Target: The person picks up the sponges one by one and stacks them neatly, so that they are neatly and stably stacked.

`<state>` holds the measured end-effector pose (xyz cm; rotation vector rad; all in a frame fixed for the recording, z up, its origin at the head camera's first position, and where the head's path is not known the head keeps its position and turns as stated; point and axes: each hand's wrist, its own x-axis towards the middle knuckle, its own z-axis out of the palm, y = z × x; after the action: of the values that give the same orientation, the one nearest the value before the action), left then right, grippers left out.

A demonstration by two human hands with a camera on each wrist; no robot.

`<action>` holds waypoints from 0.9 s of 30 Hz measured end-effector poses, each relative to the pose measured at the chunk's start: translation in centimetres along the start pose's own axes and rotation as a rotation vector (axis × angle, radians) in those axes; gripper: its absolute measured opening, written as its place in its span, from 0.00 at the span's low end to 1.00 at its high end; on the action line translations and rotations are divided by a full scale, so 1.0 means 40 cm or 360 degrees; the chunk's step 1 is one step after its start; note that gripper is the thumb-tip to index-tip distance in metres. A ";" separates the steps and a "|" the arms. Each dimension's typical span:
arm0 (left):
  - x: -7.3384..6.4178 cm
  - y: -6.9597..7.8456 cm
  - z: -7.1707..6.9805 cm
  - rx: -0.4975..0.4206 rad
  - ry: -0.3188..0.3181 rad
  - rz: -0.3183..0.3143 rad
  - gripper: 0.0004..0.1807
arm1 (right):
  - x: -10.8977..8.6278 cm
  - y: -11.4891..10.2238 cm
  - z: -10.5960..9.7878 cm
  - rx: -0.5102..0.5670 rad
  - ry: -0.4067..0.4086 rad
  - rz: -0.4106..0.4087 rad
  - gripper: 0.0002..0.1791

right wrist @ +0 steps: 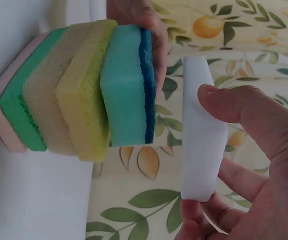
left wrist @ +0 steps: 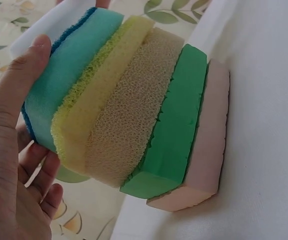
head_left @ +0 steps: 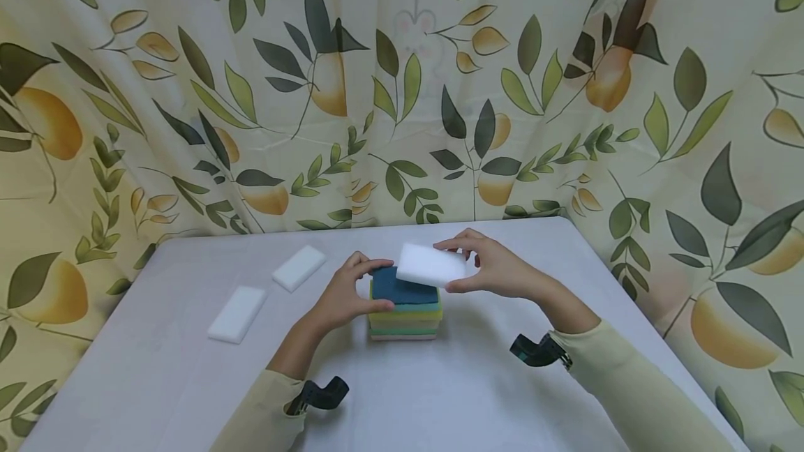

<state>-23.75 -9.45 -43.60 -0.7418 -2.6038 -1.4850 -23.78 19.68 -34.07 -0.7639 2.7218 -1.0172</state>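
Note:
A stack of sponges stands on the table: a pink sponge [left wrist: 209, 130] at the bottom, then a green sponge [left wrist: 176, 130], a beige porous sponge [left wrist: 134, 105], a yellow sponge [left wrist: 84, 140] and a turquoise sponge [left wrist: 79, 65] with a dark blue scouring face on top. My left hand [head_left: 344, 293] grips that turquoise sponge between thumb and fingers at its left end. Just above the stack's right side, my right hand [head_left: 496, 267] holds a white sponge [head_left: 430, 265], thumb on one side and fingers on the other. In the right wrist view a gap separates the white sponge from the blue face.
Two more white sponges lie flat on the left of the table, a nearer white sponge [head_left: 237, 314] and a farther white sponge [head_left: 299, 268]. A white cloth covers the table [head_left: 414, 396]. Behind it hangs a leaf-and-fruit patterned curtain [head_left: 402, 89].

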 end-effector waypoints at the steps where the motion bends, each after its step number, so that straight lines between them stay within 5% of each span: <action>1: 0.000 0.001 0.000 -0.0002 0.0001 -0.0004 0.38 | 0.002 -0.003 0.002 0.0006 -0.0010 -0.0005 0.36; 27: -0.001 -0.001 0.005 -0.0039 -0.0007 -0.0020 0.42 | 0.035 -0.032 0.064 0.0054 -0.0111 -0.0061 0.36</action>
<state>-23.69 -9.32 -43.76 -0.7335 -2.6031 -1.5227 -23.69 16.68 -35.14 -0.8331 2.6340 -1.0217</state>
